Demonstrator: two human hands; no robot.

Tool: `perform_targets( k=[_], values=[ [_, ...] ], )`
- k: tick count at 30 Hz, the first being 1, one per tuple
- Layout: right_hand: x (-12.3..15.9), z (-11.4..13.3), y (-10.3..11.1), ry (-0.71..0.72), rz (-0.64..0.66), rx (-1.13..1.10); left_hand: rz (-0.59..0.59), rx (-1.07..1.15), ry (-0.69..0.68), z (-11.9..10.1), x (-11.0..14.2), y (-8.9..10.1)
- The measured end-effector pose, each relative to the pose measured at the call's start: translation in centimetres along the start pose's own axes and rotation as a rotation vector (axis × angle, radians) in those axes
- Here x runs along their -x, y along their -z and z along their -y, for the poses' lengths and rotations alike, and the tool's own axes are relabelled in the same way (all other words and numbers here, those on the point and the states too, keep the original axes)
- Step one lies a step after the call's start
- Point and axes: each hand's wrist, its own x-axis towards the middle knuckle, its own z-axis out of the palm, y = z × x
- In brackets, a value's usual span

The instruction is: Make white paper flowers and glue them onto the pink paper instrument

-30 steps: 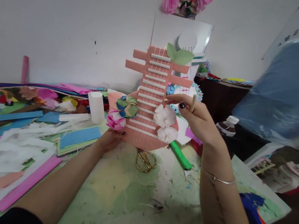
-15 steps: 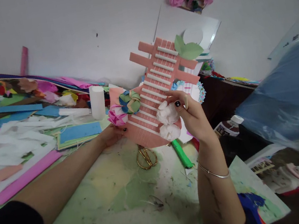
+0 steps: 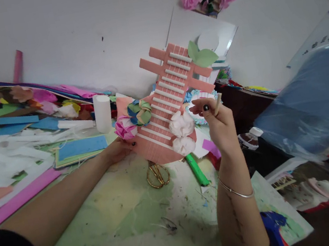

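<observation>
My left hand (image 3: 120, 149) grips the lower left edge of a pink paper guitar (image 3: 168, 105), holding it upright above the table. White strips cross its neck, green leaves (image 3: 201, 57) sit at the top, and a pink and a blue-green paper flower (image 3: 134, 119) decorate its left side. Two white tissue flowers (image 3: 182, 133) sit on its right side. My right hand (image 3: 218, 124) hovers just right of them, fingers curled round a thin pale stick (image 3: 217, 104).
Gold-handled scissors (image 3: 157, 175) and a green tool (image 3: 197, 170) lie on the paint-stained table (image 3: 132, 230) under the guitar. Heaps of coloured paper (image 3: 11, 137) and a white roll (image 3: 102, 112) fill the left. A blue plastic bag (image 3: 317, 104) is at the right.
My right hand has drawn back from the white tissue flowers, which it was touching half a second ago. The guitar stays held in my left hand.
</observation>
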Motion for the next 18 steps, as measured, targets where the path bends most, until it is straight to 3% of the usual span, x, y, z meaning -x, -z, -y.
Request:
perform_targets(
  k=[7, 15, 18],
  values=[
    [0.2, 0.4, -0.1, 0.024, 0.169, -0.034, -0.013, -0.016, -0.005, -0.3, 0.4, -0.5],
    [0.0, -0.5, 0.2, 0.002, 0.15, -0.086, -0.037, 0.003, 0.004, -0.4, 0.3, -0.4],
    [-0.2, -0.9, 0.3, -0.046, 0.051, -0.141, -0.049, 0.007, 0.008, -0.3, 0.1, -0.1]
  ],
)
